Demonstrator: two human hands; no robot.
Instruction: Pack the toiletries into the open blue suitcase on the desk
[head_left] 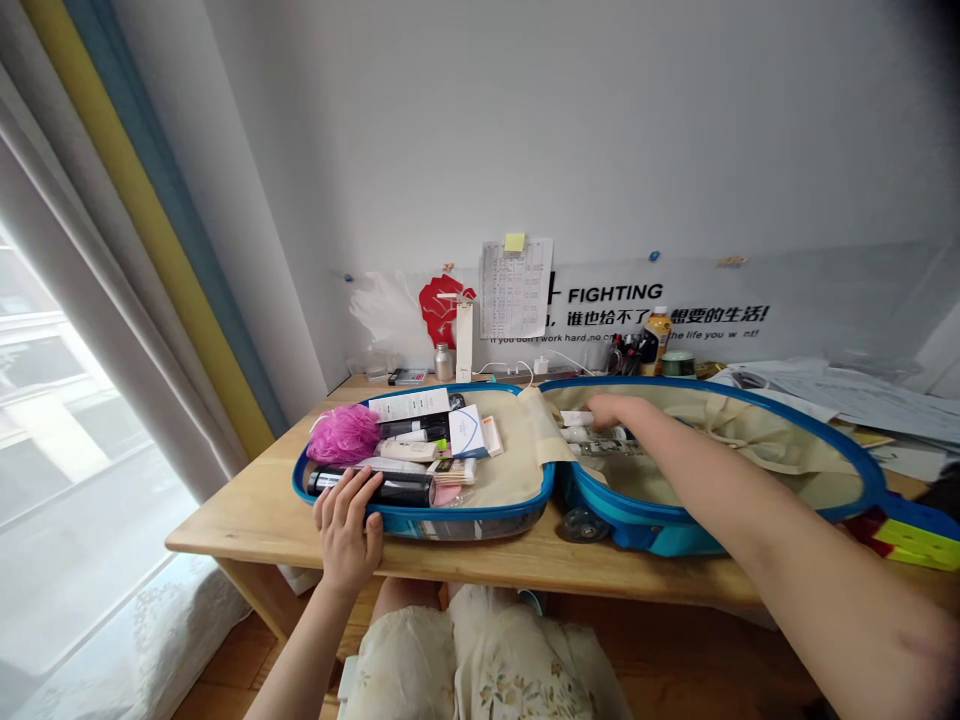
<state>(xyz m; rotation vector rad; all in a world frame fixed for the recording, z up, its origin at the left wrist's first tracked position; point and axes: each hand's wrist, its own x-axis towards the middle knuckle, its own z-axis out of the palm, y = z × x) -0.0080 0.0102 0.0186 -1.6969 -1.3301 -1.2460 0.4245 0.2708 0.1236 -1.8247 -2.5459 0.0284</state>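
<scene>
An open blue suitcase lies on the table, its left half (517, 470) and right half (795, 490) both lined in beige. My left hand (349, 520) rests over the left half's front rim, fingers stretched across a black cylindrical container (401, 488). Around it in that half lie a pink mesh bath puff (343, 435), a white tube (405, 450), a white box with a blue outline (466, 432), a bundle of cotton swabs (452, 472) and a printed white box (409, 405). My right hand (609, 410) reaches into the right half beside small white tubes (581, 435); its fingertips are hidden.
Behind the suitcase stand a yellow-labelled bottle (656, 340), a green jar (679, 364), pens (624, 355), a small metallic bottle (443, 360) and a white power plug (541, 366). Papers (810, 385) lie at back right, colourful plastic blocks (919, 535) at right. A curtain (112, 300) hangs left.
</scene>
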